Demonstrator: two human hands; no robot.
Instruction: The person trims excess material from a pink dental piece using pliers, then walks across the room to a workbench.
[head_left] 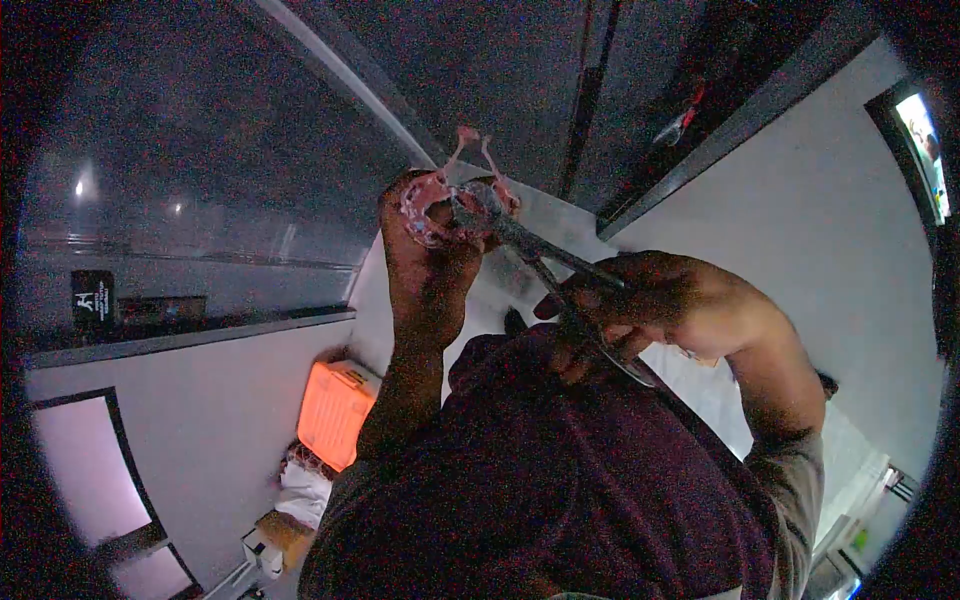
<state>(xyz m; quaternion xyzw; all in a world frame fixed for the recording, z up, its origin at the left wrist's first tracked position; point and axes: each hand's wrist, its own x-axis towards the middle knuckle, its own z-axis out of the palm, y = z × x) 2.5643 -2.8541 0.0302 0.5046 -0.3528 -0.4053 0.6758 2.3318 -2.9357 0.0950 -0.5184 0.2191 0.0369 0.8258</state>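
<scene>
In the upper middle of the head view, my left hand (436,255) is closed around a pinkish, lacy-looking ring (425,205). Two thin pink strands rise from that ring and meet in a peak; its exact kind is unclear in the grainy picture. My right hand (650,305), lower right, grips a long two-armed metal tool (545,248) that looks like pliers or tongs. The tool's grey head reaches to the ring at my left hand, overlapping it. Whether its jaws bite on the ring cannot be made out. Its two arms spread apart toward my right fingers.
Dark glossy panels (230,130) span the top and left. An orange crate (335,410) stands at lower left, with white cloth (303,492) and a carton (264,553) below it. A lit screen (922,150) is on the far right. My dark shirt (540,470) fills the bottom middle.
</scene>
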